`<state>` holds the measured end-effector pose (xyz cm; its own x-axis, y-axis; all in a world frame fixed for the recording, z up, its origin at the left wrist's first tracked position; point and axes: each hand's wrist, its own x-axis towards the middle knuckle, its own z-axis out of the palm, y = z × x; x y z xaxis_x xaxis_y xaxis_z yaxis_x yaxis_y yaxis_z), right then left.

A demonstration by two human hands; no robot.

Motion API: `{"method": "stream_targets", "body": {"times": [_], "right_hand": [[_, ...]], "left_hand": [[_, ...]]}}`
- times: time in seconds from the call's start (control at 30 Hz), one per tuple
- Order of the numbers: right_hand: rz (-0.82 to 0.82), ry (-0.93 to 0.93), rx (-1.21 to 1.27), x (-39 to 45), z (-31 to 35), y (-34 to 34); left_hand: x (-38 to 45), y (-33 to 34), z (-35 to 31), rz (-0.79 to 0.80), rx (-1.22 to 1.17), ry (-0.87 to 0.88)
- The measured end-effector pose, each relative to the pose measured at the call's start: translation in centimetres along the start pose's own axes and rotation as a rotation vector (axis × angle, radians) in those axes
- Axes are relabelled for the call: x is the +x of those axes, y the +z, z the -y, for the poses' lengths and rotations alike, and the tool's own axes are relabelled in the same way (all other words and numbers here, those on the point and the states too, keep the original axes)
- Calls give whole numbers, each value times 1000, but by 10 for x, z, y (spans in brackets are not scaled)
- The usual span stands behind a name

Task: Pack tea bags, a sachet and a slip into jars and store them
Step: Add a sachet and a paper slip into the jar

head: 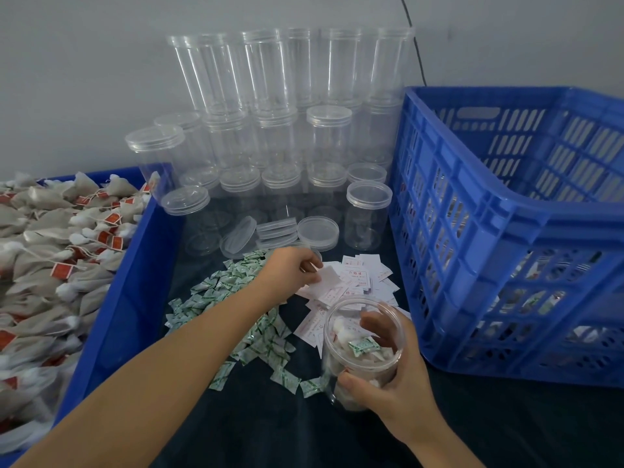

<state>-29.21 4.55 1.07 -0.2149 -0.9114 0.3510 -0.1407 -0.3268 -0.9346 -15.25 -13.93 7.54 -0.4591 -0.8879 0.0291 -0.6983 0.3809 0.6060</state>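
- Dark cloth-covered desk against a grey wall; everything sits within arm's reach.
- Right hand wraps the open jar, fingers curled round its wall, steadying it upright with the mouth open for loading.
- Jar already holds tea bags plus a green sachet on top.
- Left hand reaches to the slip pile, thumb and fingers pinching one white slip — likely the last item in.
- Loose sachets lie just beside the slips.
- Tea bags fill the blue bin on the left.
- Empty jars stacked behind, loose lids in front.
- Blue crate on the right, probably storage.
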Motion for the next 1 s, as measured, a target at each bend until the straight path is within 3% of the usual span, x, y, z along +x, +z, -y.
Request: {"method": "stream_targets", "body": {"times": [0.2,0.37,0.47,0.63,0.77,1.0], "right_hand": [[-11,-22,-14,1,5,1],[-13,-20,7,1,9,2],[-8,-5,28,0,8,2],[-1,17,15,-3,3,0],[-3,20,28,-3,3,0],[-21,-3,45,-1,6,3]], "left_hand": [[-10,-14,-17,-145,121,135],[-24,-33,-43,-237,-287,87],[-35,-44,-62,-262,-357,115],[-58,-52,-87,-200,-668,108],[-76,-44,-92,-191,-637,120],[-101,-25,-96,29,-668,61]]}}
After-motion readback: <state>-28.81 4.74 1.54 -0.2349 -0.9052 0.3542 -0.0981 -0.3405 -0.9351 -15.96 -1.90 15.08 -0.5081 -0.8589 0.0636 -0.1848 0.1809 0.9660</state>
